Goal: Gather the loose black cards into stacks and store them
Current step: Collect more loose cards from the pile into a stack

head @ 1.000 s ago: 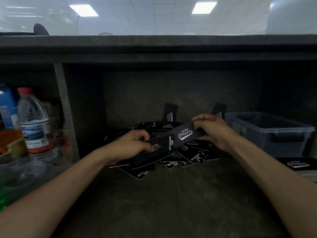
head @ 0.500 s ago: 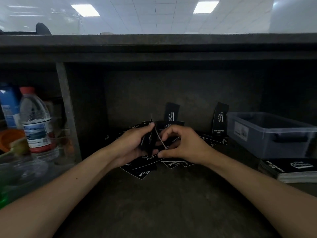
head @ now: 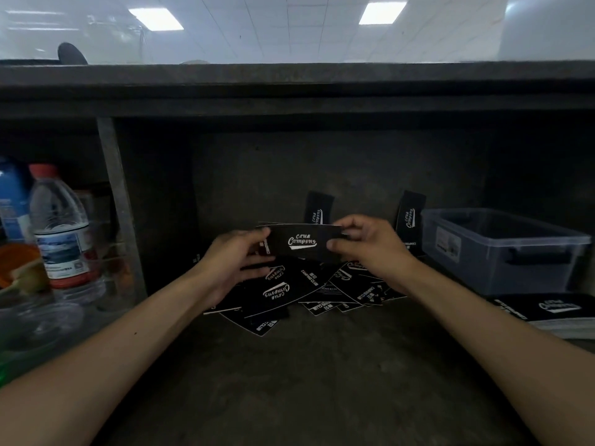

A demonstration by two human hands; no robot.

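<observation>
Since half a second ago: both hands have drawn apart and risen, and the held card, then edge-on, now faces the camera lengthwise.

Item held: flat black rectangular card with white script logo (head: 304, 243), raised just above the pile. Left hand (head: 238, 255) pinches its left end; right hand (head: 363, 249) pinches its right end between thumb and curled fingers.

Pile: loose black printed cards (head: 289, 292), overlapping at all angles on the surface below the hands, near the back wall. Two more black cards stand upright against that wall (head: 317, 210) (head: 409, 215).

Right side: translucent plastic storage bin with dark handles (head: 502, 252); in front of it, a squared stack of black cards (head: 547, 312).

Left side, beyond a grey upright post (head: 117, 201): clear water bottle with red cap (head: 61, 233).

Surface: dark, worn, mottled shelf floor (head: 306, 381), under a heavy dark slab (head: 289, 78).

Room: white tiled ceiling with lit rectangular panels (head: 154, 19).
</observation>
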